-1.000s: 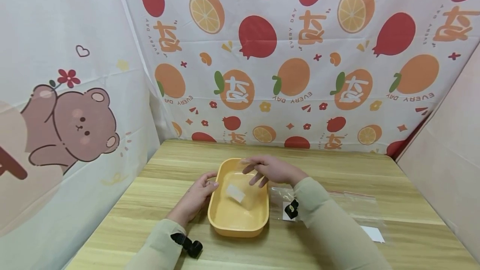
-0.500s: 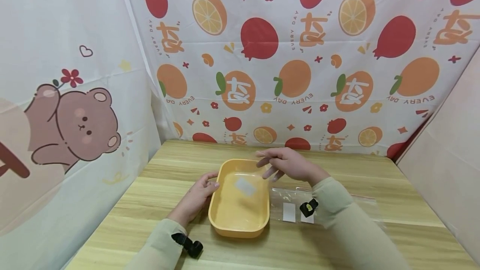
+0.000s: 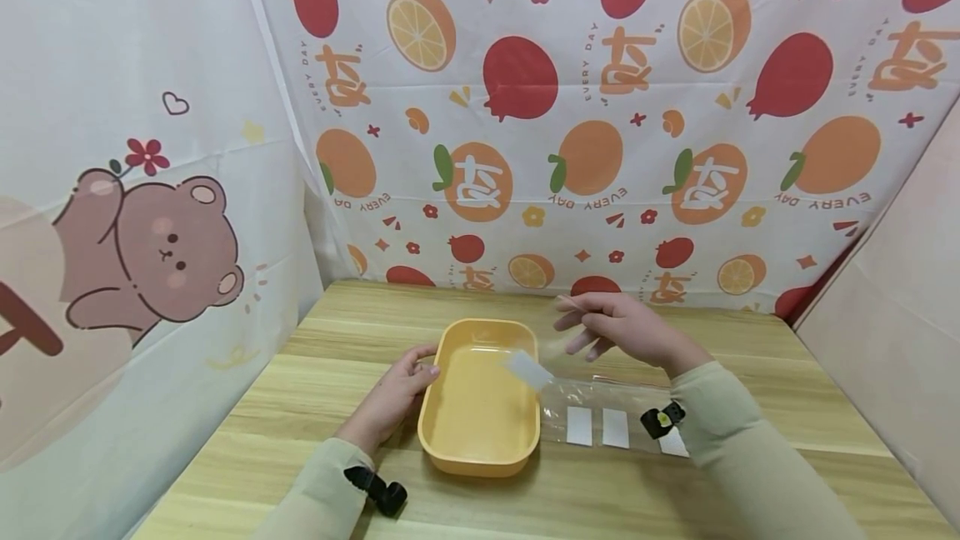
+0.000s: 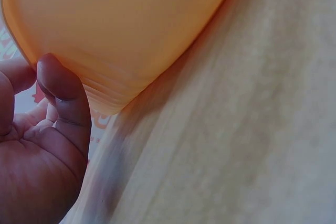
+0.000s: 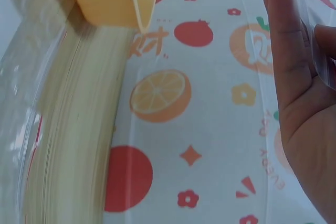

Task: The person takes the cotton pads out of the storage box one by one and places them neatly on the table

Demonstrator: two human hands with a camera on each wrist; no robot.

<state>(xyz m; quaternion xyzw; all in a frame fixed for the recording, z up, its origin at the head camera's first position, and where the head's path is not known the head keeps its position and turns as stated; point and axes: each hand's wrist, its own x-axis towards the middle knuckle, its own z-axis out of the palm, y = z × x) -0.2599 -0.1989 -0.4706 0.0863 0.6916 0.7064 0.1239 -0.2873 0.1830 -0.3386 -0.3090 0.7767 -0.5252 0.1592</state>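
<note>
A yellow-orange plastic tray (image 3: 480,407) stands on the wooden table. My left hand (image 3: 393,394) holds its left rim; in the left wrist view the thumb (image 4: 63,85) and forefinger pinch the tray wall (image 4: 131,30). My right hand (image 3: 626,330) is raised beyond the tray's right side. It pinches a clear zip bag, whose white label (image 3: 528,369) shows over the tray's right rim. The right wrist view shows clear film (image 5: 321,69) between the thumb and fingers of the right hand (image 5: 302,93). Whether anything is inside the held bag cannot be told.
Several clear zip bags (image 3: 558,411) with white labels (image 3: 615,428) lie in a row right of the tray, partly under the right forearm. The table (image 3: 360,323) meets a fruit-print cloth (image 3: 517,148) at the back. Cloth walls stand left and right.
My right hand has moved right, drawing the held bag from over the tray's middle to its right rim. More labels of the lying bags now show. The left hand and the tray stay put.
</note>
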